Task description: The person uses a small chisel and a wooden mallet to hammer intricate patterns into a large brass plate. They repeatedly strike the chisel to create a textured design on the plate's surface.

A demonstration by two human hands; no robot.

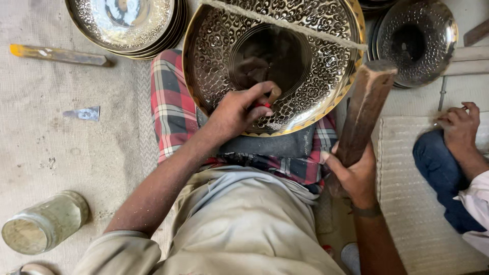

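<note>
Brass plate (275, 63) on the lap, tool at its lower rim, mallet to the right.
The left hand (237, 112) was closed around a small red-handled tool (262, 105), pressed to the plate's near rim. The right hand (356, 175) gripped a wooden mallet (364, 109), its long axis upright and tilted toward the plate, just right of the rim. The left hand was nearer the plate. Another person's hand (458, 125) rested well right of the plate.

The tool under the left hand (235, 113) is mostly hidden by its fingers. The engraved brass plate (316, 61) and plate stack (127, 25) run off the top edge.
</note>
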